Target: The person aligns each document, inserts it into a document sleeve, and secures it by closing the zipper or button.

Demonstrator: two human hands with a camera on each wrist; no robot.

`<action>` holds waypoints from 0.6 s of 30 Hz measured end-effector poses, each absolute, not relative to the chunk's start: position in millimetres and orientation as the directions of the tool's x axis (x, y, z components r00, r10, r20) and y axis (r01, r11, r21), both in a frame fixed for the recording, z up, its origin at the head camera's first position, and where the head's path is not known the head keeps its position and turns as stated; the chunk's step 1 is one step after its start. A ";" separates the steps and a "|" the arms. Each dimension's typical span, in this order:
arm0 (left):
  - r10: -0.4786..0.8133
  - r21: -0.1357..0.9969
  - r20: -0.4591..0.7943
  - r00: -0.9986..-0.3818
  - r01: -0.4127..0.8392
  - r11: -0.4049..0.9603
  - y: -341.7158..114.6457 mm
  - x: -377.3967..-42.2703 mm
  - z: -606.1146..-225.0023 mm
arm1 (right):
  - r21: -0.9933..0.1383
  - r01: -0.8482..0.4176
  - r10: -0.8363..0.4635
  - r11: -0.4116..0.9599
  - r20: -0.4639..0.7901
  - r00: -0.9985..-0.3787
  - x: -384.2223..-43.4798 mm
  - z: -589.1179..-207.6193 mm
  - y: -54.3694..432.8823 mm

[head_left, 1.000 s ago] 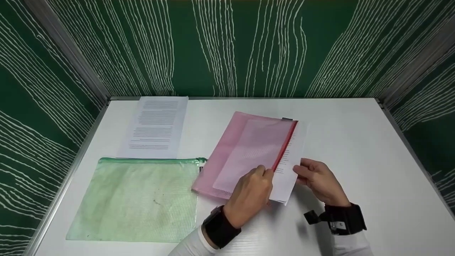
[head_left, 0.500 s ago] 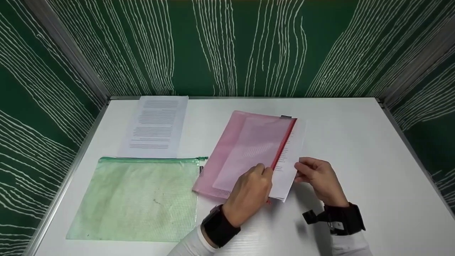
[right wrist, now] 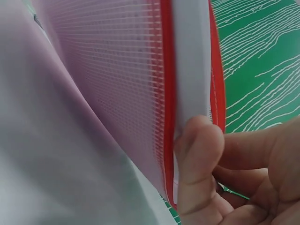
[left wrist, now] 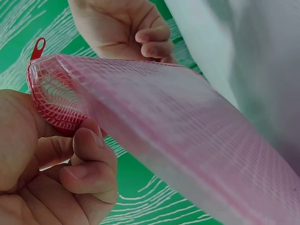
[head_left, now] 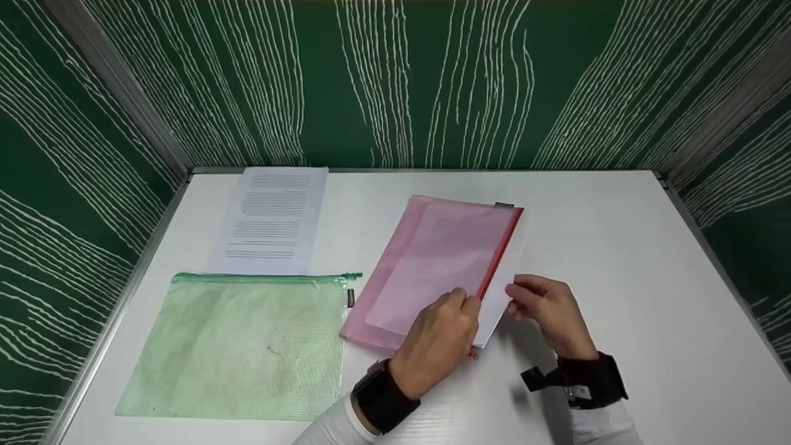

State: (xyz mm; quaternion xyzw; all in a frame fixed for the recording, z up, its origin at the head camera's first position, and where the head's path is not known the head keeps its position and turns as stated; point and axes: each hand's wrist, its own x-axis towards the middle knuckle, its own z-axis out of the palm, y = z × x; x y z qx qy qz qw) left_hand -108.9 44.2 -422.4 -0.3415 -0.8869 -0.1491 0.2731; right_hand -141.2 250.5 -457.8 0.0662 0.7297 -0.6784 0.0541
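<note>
A pink mesh zip pouch [head_left: 395, 266] with a red zipper edge [head_left: 502, 252] is held tilted over the table in the head view. My left hand [head_left: 437, 343] grips its near zipper edge; in the left wrist view, the thumb and fingers of that left hand [left wrist: 61, 168] pinch the corner by the red zipper pull [left wrist: 38, 48]. White paper sheets [head_left: 499, 309] lie mostly inside the pouch, and a strip sticks out of its right side. My right hand [head_left: 553, 312] pinches the sheets' outer edge. Between the two red zipper bands, the right wrist view shows the paper edge [right wrist: 192, 61].
A green mesh zip pouch [head_left: 241, 352] lies flat at the left of the white table [head_left: 667, 296]. Behind it lies a printed sheet [head_left: 272, 216], reaching the table's back edge. Green panels [head_left: 575, 80] with white wavy lines stand at the back and sides.
The paper sheets have slid left, deeper into the pink pouch, and a narrower strip shows. My right hand has moved slightly left with them. The left hand keeps its grip.
</note>
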 end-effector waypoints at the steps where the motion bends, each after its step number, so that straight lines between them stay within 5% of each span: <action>1: 0.524 0.079 0.587 -0.617 0.688 0.721 43.9 -109.1 -422.0 | -0.983 0.168 0.029 0.075 -0.166 -0.986 -141.1 -457.6 250.0; 18: 0.528 0.095 0.585 -0.616 0.698 0.710 44.3 -106.1 -417.4 | -0.980 0.163 0.035 0.117 -0.160 -0.987 -141.5 -460.8 245.6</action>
